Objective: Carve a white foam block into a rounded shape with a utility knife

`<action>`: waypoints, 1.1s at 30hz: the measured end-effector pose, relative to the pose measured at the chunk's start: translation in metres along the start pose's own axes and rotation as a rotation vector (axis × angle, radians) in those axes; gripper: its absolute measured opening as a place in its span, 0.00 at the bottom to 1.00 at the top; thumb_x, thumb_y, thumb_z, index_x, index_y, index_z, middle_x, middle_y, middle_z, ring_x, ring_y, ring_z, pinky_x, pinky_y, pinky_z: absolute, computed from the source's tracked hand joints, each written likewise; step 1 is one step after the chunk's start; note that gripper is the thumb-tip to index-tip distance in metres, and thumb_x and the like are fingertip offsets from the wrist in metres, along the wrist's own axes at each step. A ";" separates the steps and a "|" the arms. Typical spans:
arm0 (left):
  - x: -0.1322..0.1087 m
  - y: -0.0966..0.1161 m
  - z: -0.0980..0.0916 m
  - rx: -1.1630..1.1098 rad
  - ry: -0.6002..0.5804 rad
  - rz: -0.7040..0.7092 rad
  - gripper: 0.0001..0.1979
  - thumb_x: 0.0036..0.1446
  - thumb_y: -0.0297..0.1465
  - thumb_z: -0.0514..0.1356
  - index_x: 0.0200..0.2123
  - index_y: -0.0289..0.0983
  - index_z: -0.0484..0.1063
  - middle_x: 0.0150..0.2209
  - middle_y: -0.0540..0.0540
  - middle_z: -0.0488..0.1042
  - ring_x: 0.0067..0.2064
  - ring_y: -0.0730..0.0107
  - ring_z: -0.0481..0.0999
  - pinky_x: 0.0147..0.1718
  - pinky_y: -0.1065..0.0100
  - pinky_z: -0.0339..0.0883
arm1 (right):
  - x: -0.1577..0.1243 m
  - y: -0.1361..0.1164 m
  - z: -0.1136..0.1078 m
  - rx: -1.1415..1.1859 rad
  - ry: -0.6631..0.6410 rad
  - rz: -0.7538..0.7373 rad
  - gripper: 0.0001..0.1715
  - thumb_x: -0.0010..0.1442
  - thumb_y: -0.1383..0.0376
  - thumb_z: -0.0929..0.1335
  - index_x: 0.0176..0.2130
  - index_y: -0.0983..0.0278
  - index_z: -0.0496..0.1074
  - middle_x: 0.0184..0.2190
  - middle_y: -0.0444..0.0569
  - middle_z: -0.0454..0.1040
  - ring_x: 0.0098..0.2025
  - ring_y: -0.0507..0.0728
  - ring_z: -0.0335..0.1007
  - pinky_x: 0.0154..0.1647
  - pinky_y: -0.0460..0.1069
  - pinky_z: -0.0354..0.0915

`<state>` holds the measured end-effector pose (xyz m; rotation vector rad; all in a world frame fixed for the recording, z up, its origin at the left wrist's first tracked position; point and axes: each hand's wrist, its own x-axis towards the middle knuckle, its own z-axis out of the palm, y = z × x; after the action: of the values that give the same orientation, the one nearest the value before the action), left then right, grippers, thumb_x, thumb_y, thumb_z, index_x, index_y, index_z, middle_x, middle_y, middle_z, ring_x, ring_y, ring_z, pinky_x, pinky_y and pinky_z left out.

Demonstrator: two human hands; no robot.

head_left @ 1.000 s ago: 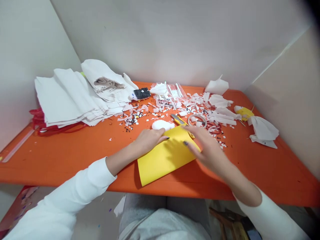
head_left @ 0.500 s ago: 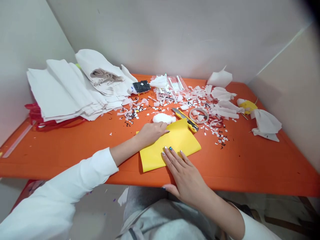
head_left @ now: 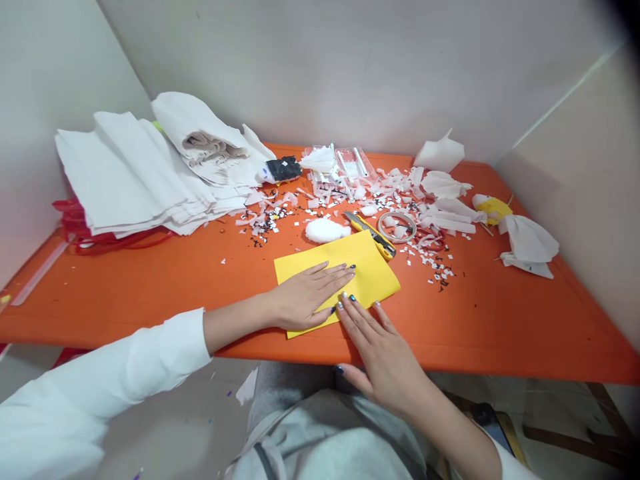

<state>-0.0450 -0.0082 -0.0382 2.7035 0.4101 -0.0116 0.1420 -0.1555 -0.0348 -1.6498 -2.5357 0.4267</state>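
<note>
A folded yellow sheet (head_left: 330, 255) lies at the front edge of the orange table (head_left: 165, 287). My left hand (head_left: 310, 293) rests flat across it, fingers stretched to the right. On the sheet's lower edge lie the fingertips of my right hand (head_left: 377, 350), its fingers out straight and the thumb apart. Just behind the sheet sits a white fluffy oval wad (head_left: 327, 231). A yellow utility knife (head_left: 371, 235) lies along the sheet's upper right side, its near end close to the sheet. Beside the knife is a roll of tape (head_left: 397, 228).
White fabric-like sheets (head_left: 135, 177) are piled at the left over a red bag (head_left: 75, 223). Paper scraps (head_left: 273, 217) litter the middle. A clear plastic case (head_left: 353, 167) holds white pens. A black stuffed piece (head_left: 283, 169) and a yellow one (head_left: 494, 209) lie farther out.
My left hand has come down from the sheet's upper edge and now lies flat on it, fingers extended. My right hand has shifted slightly right, still touching the sheet.
</note>
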 end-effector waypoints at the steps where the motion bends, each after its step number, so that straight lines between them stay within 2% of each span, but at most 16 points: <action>1: 0.000 0.000 -0.002 0.002 -0.016 0.013 0.34 0.64 0.37 0.48 0.69 0.34 0.42 0.70 0.39 0.44 0.71 0.62 0.42 0.67 0.56 0.35 | -0.005 0.006 -0.001 -0.001 0.009 0.021 0.43 0.65 0.53 0.59 0.69 0.68 0.42 0.70 0.53 0.39 0.71 0.60 0.41 0.68 0.65 0.46; 6: 0.004 -0.005 -0.010 -0.005 -0.058 0.072 0.42 0.60 0.51 0.51 0.69 0.38 0.41 0.70 0.37 0.40 0.71 0.57 0.39 0.67 0.52 0.33 | -0.031 0.038 -0.002 -0.031 0.078 0.180 0.38 0.67 0.57 0.58 0.70 0.62 0.40 0.70 0.51 0.45 0.70 0.59 0.44 0.67 0.66 0.46; 9: -0.001 -0.009 -0.014 -0.024 -0.073 0.096 0.42 0.59 0.52 0.53 0.69 0.43 0.41 0.70 0.39 0.41 0.71 0.54 0.40 0.66 0.51 0.35 | -0.039 0.050 -0.001 -0.066 0.109 0.224 0.38 0.67 0.56 0.58 0.69 0.61 0.42 0.69 0.51 0.48 0.70 0.59 0.46 0.67 0.66 0.48; 13: -0.023 -0.014 -0.023 -0.039 -0.094 0.052 0.39 0.56 0.50 0.58 0.68 0.50 0.48 0.70 0.42 0.43 0.70 0.48 0.42 0.65 0.47 0.38 | -0.040 0.054 -0.001 -0.109 0.144 0.212 0.36 0.67 0.55 0.58 0.69 0.61 0.44 0.68 0.51 0.51 0.68 0.60 0.50 0.67 0.67 0.46; 15: -0.035 -0.016 -0.027 -0.042 -0.098 0.021 0.38 0.56 0.47 0.60 0.67 0.52 0.50 0.71 0.44 0.42 0.70 0.48 0.43 0.65 0.46 0.38 | -0.035 0.045 0.000 -0.125 0.184 0.236 0.37 0.67 0.54 0.59 0.68 0.63 0.47 0.67 0.54 0.55 0.67 0.62 0.54 0.67 0.68 0.45; 18: -0.044 -0.017 -0.030 -0.059 -0.105 -0.001 0.38 0.54 0.46 0.62 0.66 0.54 0.51 0.71 0.45 0.42 0.70 0.48 0.43 0.65 0.45 0.37 | -0.015 0.010 0.004 -0.122 0.257 0.277 0.43 0.64 0.50 0.61 0.68 0.70 0.48 0.66 0.63 0.54 0.67 0.68 0.53 0.66 0.70 0.45; 20: -0.045 -0.017 -0.030 -0.070 -0.111 0.000 0.39 0.53 0.46 0.62 0.66 0.54 0.51 0.71 0.45 0.42 0.70 0.48 0.42 0.65 0.45 0.37 | 0.001 -0.020 0.007 -0.068 0.224 0.139 0.45 0.64 0.50 0.61 0.69 0.71 0.45 0.68 0.60 0.46 0.69 0.67 0.45 0.67 0.69 0.45; 22: -0.043 -0.018 -0.030 -0.078 -0.110 0.008 0.39 0.54 0.46 0.62 0.66 0.52 0.51 0.70 0.44 0.43 0.70 0.49 0.41 0.65 0.46 0.37 | 0.013 -0.041 0.010 0.020 0.132 -0.096 0.43 0.65 0.49 0.59 0.69 0.68 0.45 0.69 0.53 0.44 0.71 0.61 0.42 0.68 0.64 0.45; 24: -0.043 -0.019 -0.029 -0.097 -0.106 0.018 0.39 0.54 0.47 0.62 0.66 0.51 0.51 0.70 0.43 0.43 0.70 0.50 0.41 0.66 0.46 0.37 | 0.015 -0.045 0.012 0.070 0.082 -0.136 0.42 0.65 0.48 0.59 0.69 0.67 0.46 0.69 0.52 0.44 0.70 0.59 0.43 0.69 0.63 0.45; 26: -0.043 -0.019 -0.030 -0.123 -0.108 0.023 0.41 0.52 0.49 0.63 0.66 0.51 0.51 0.70 0.43 0.44 0.70 0.49 0.42 0.66 0.46 0.37 | 0.007 -0.029 0.012 0.056 0.079 -0.051 0.42 0.65 0.49 0.59 0.69 0.66 0.46 0.69 0.53 0.45 0.70 0.61 0.45 0.68 0.66 0.45; 30: -0.044 -0.015 -0.035 -0.129 -0.128 -0.008 0.43 0.50 0.50 0.63 0.66 0.52 0.51 0.70 0.43 0.44 0.70 0.47 0.44 0.65 0.45 0.38 | -0.025 0.028 0.008 -0.034 0.204 0.218 0.40 0.65 0.54 0.60 0.69 0.67 0.46 0.68 0.58 0.48 0.68 0.65 0.50 0.66 0.71 0.44; 33: -0.037 -0.010 -0.044 -0.095 -0.117 -0.060 0.33 0.57 0.47 0.58 0.64 0.49 0.57 0.69 0.42 0.52 0.69 0.50 0.51 0.64 0.49 0.45 | -0.034 0.056 -0.003 0.067 0.240 0.285 0.32 0.67 0.56 0.59 0.67 0.63 0.53 0.66 0.56 0.57 0.66 0.64 0.55 0.66 0.69 0.47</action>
<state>-0.0856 0.0074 0.0008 2.5811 0.4446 -0.1629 0.2063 -0.1648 -0.0445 -1.9148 -2.1038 0.3077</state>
